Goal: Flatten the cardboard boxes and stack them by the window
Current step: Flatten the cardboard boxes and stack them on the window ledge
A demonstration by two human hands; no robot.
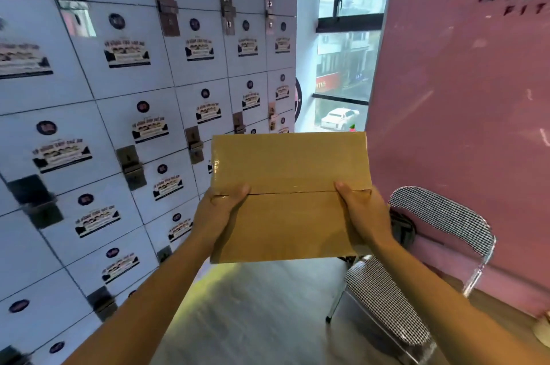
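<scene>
A brown cardboard box (290, 195) is held up in front of me at chest height, its broad face toward the camera with a seam running across the middle. My left hand (220, 210) grips its left edge, thumb on the front face. My right hand (361, 213) grips the right edge the same way. The fingers of both hands are hidden behind the box. The window (346, 46) stands straight ahead beyond the box, at the end of a narrow passage.
A wall of white lockers (128, 114) with stickers and metal latches runs along the left. A pink wall (464, 96) closes the right side. A houndstooth chair (413, 269) with metal legs stands at lower right. Grey floor (253, 320) lies below the box.
</scene>
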